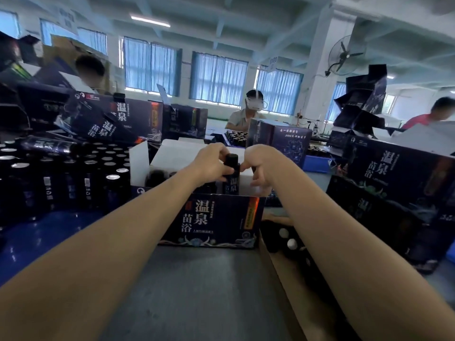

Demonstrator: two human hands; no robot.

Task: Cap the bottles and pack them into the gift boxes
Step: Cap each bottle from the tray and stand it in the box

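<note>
Head view: the left hand [211, 164] and right hand [261, 168] both grip one dark bottle [232, 179] at 12 o'clock, half inside the open gift box [214, 217]. Hold it straight, twist the cap [231, 158] tight, then slide it down gently.

Pretty dim indoors, cool bluish daylight from the curtained windows [218, 78], fisheye warping at edges, everything slightly blurry.

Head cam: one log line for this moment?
left hand: grips bottle | right hand: holds same bottle | cap: on bottle | bottle: upright, partly inside open gift box | foil-topped bottles: massed at left
</note>
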